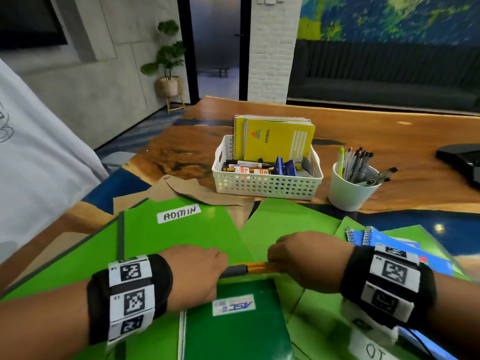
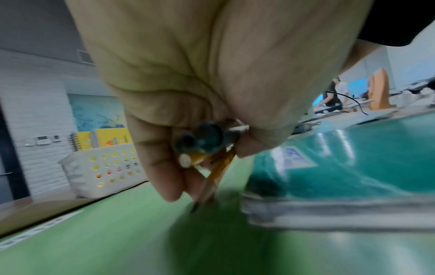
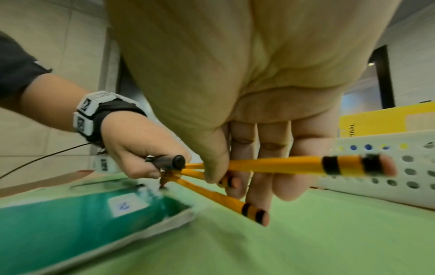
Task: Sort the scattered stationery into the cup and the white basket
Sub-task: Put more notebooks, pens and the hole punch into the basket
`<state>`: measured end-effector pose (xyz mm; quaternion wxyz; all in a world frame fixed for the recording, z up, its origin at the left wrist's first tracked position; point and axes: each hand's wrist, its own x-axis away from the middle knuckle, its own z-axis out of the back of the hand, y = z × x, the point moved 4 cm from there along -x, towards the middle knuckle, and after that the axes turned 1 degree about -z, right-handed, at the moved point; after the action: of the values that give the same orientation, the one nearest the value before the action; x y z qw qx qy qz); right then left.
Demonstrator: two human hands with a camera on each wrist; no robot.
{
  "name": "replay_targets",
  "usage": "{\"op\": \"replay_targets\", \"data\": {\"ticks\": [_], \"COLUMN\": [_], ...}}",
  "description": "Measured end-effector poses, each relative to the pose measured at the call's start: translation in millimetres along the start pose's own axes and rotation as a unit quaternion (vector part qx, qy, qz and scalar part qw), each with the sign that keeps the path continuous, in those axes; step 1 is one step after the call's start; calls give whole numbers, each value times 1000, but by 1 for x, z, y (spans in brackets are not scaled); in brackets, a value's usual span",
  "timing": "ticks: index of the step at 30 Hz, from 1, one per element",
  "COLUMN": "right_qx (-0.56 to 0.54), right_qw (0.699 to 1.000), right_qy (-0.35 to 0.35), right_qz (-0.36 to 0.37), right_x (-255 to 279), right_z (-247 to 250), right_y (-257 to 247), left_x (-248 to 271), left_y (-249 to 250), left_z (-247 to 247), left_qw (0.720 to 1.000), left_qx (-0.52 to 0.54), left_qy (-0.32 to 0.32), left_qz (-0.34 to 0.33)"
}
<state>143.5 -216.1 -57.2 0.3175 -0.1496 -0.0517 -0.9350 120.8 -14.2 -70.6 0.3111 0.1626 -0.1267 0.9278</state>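
Nearest the person, at the surface's near edge, a dark green hardcover book (image 1: pixel 237 331) with a white label lies on overlapping bright green card folders (image 1: pixel 179 237). Just beyond the book, both hands meet over a bunch of yellow pencils (image 1: pixel 258 268) with black-banded ends. The left hand (image 1: pixel 193 274) has its fingers (image 2: pixel 162 167) curled round the pencils' pointed ends together with a dark grey capped marker (image 1: pixel 233 271). The right hand (image 1: pixel 309 258) pinches the pencils between thumb and fingers (image 3: pixel 259 178), the eraser ends fanning apart. At the right, blue spiral notebooks (image 1: pixel 389 245) rest on a folder. Farther back, toward the middle of the surface, the white perforated plastic basket (image 1: pixel 267 185) holds yellow spiral notebooks (image 1: pixel 278 141) and markers. The white cup (image 1: pixel 348 193) stands just right of it, filled with pens.
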Motion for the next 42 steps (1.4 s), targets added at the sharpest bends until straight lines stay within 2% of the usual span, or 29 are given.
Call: {"op": "replay_targets", "data": {"ticks": [5,7,8,9,10,12,13,14,15,16,17,19,22,25,27,29,30,32,35,36,37,39,42], "right_qx": [-51,-62,-66,-68,-70,-77,-73,-61,-46,-29,-12,4,43,36,-117,-294,-336,-366,-448,-444,-400,-261,-96], "right_qw": [994,985,980,974,968,962,961,963,965,966,967,967,964,966,975,950,938,925,873,866,875,913,959], "right_qy": [63,119,149,175,191,196,193,188,183,177,171,165,170,205,162,73,50,73,159,199,241,284,204], "right_qz": [-76,-104,-117,-130,-146,-174,-182,-185,-185,-186,-187,-192,-201,-151,-99,-79,-73,-78,-107,-118,-127,-133,-173], "right_x": [-25,-37,-44,-53,-65,-94,-107,-120,-133,-145,-156,-175,-191,-195,-191,-186,-185,-185,-185,-184,-184,-189,-205], "right_z": [46,70,83,95,107,127,135,141,146,150,152,153,154,156,145,125,117,113,133,146,160,182,183], "right_y": [47,71,83,95,107,127,133,137,139,141,141,141,139,109,76,43,33,25,39,48,59,84,121], "left_x": [-10,-14,-17,-19,-23,-36,-44,-53,-63,-73,-83,-98,-114,-118,-117,-118,-119,-122,-124,-124,-125,-125,-123], "left_y": [-43,-67,-78,-87,-96,-107,-109,-111,-111,-111,-109,-102,-88,-81,-79,-75,-73,-71,-75,-77,-78,-81,-84], "left_z": [11,11,11,11,10,8,8,7,8,6,5,1,-10,-14,-13,-14,-15,-19,-23,-24,-24,-25,-25], "left_qw": [995,980,957,904,810,573,465,375,298,236,192,137,95,92,104,124,134,147,136,127,120,110,102], "left_qx": [81,185,277,411,565,794,863,908,939,958,968,978,985,985,984,984,983,982,980,980,980,979,977], "left_qy": [-14,2,21,53,93,154,167,169,164,163,159,148,134,141,143,129,120,118,141,149,157,172,185], "left_qz": [56,71,86,108,131,127,105,77,42,12,-15,-56,-60,-27,-25,-24,-23,-11,22,27,27,26,21]}}
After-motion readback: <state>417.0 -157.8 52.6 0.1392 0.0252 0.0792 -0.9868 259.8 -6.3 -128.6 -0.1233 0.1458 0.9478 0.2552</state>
